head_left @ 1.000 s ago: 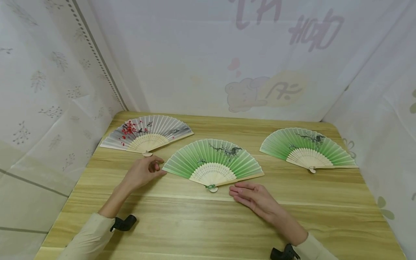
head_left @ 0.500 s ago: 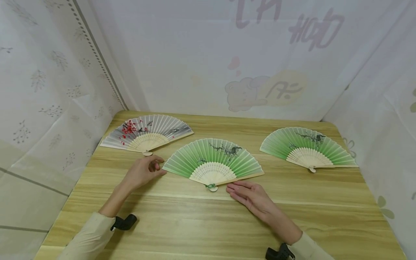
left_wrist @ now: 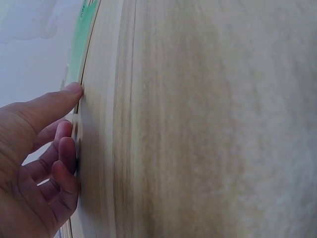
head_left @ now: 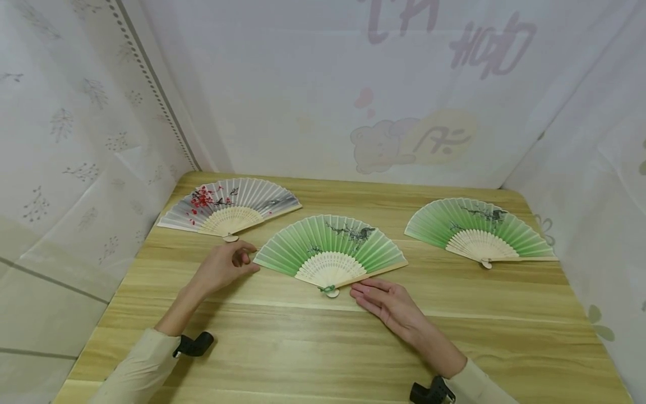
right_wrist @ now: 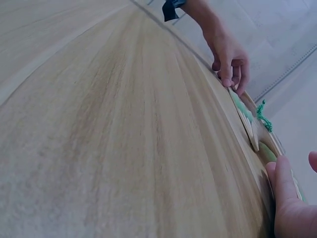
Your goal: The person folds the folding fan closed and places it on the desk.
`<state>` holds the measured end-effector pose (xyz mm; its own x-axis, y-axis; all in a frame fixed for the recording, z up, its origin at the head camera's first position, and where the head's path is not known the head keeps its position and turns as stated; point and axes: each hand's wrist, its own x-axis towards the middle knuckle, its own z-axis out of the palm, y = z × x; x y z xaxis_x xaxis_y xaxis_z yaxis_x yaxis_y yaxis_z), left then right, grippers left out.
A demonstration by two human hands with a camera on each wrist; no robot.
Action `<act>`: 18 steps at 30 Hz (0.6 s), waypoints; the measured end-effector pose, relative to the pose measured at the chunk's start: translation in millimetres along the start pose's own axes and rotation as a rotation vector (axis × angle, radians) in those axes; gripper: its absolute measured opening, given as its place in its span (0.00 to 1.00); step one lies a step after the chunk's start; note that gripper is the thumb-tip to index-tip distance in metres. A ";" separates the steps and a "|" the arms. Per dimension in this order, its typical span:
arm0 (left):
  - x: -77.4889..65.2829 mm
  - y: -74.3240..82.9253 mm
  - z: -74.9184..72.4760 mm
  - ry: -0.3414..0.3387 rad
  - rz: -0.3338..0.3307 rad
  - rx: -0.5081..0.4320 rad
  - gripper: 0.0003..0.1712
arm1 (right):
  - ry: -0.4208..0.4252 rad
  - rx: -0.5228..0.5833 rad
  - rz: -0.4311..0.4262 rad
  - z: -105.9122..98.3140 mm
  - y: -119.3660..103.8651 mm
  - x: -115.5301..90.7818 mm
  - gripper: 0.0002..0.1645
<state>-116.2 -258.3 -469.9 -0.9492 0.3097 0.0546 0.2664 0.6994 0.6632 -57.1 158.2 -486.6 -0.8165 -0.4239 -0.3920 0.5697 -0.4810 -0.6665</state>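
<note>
A spread green folding fan (head_left: 328, 247) with a dark bird-and-branch print lies mid-table, a green cord tied at its pivot. My left hand (head_left: 222, 266) holds its left end, thumb and index finger at the corner; the left wrist view shows the thumb on the edge of the green fan (left_wrist: 81, 47) and the other fingers curled. With fairly straight fingers, my right hand (head_left: 391, 308) touches the lower guard stick just right of the pivot. In the right wrist view, its fingertips reach the ribs near the green cord (right_wrist: 263, 116).
A grey-white folding fan (head_left: 229, 210) with red blossoms lies spread at the back left. Another spread green folding fan (head_left: 479, 230) lies at the right. The wooden table (head_left: 303, 353) meets patterned cloth (head_left: 282, 101) at the back and sides.
My right hand has moved slightly left and up against the fan's lower stick. The right end of that stick has swung up a little. My left hand stays in place.
</note>
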 end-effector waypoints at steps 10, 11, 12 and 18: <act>1.5 0.8 2.0 0.003 0.008 0.002 0.20 | 0.004 0.027 -0.011 2.3 1.2 2.3 0.30; 1.7 0.7 2.4 0.004 0.008 0.004 0.20 | 0.006 0.026 -0.015 3.1 1.7 2.7 0.29; 2.0 0.7 2.7 0.004 0.008 0.005 0.20 | 0.008 0.026 -0.018 3.7 2.3 3.1 0.29; 3.7 0.1 4.0 0.001 0.004 0.004 0.19 | 0.050 0.025 -0.028 6.9 5.0 5.9 0.26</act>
<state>-119.0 -254.5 -472.5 -0.9484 0.3118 0.0579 0.2707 0.7009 0.6599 -58.4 148.0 -487.9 -0.8354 -0.3716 -0.4049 0.5482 -0.5115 -0.6617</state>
